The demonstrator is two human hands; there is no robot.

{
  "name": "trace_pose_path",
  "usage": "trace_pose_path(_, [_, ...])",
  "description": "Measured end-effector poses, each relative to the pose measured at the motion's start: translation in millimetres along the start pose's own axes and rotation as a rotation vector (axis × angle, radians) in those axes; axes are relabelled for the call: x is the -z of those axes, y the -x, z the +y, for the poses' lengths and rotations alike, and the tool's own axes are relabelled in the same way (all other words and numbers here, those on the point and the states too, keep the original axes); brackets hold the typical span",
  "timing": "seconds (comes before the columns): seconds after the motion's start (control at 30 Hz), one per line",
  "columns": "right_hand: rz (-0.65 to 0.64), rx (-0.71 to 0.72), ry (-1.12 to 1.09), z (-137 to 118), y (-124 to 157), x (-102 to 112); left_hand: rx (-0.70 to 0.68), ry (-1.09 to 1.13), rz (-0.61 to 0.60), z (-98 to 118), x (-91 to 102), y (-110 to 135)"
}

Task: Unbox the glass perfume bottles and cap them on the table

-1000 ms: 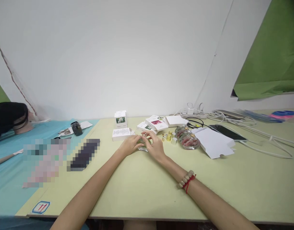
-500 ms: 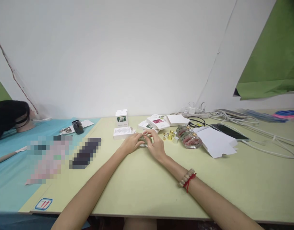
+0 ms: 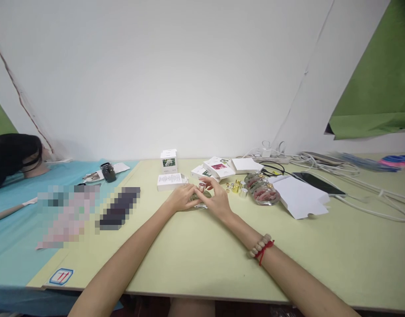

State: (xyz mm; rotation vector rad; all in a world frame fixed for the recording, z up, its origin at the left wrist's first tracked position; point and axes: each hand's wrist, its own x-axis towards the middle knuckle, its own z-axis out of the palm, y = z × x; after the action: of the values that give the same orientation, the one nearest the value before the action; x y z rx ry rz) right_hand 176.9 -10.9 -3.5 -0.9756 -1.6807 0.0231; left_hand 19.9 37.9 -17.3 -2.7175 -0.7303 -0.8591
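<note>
Between my hands stands a small, round glass bottle with greenish contents, resting on the table and partly hidden by fingers. A shiny metallic bottle cap shows at its top. My left hand is closed round the bottle's left side. My right hand has thumb and forefinger curled about the cap; whether the cap is seated on the neck cannot be made out. Just behind my left hand lies a white box with printed text. Gold and silver caps are grouped to the right.
Similar glass bottles with reddish contents stand at the right, beside an unfolded white carton. Flower-printed boxes lie behind. White cables and a dark tablet are further right. A dark jar sits on the blue cloth.
A metallic cap now shows between my fingers above the bottle. My right forefinger has lifted slightly and curls about it. The whole view has shifted a little.
</note>
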Motion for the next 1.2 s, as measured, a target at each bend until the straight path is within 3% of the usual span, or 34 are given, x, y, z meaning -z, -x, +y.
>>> trace_pose_path(0.17, [-0.047, -0.117, 0.055, 1.4, 0.8, -2.0, -0.018, -0.056, 0.0, -0.4, -1.3, 0.0])
trace_pose_path(0.47, [-0.074, -0.043, 0.115, -0.6, 3.6, -0.9, 0.086, -0.068, -0.078, 2.4, 0.1, -1.8])
trace_pose_path(0.73, [-0.077, -0.115, 0.093, -2.0, 5.3, -2.9, 0.061, -0.05, -0.057, -0.2, -3.9, -0.8])
trace_pose_path(1.2, [-0.049, -0.11, 0.041, -1.2, 4.5, -3.1, 0.056, -0.042, -0.068, 0.0, -3.1, -1.0])
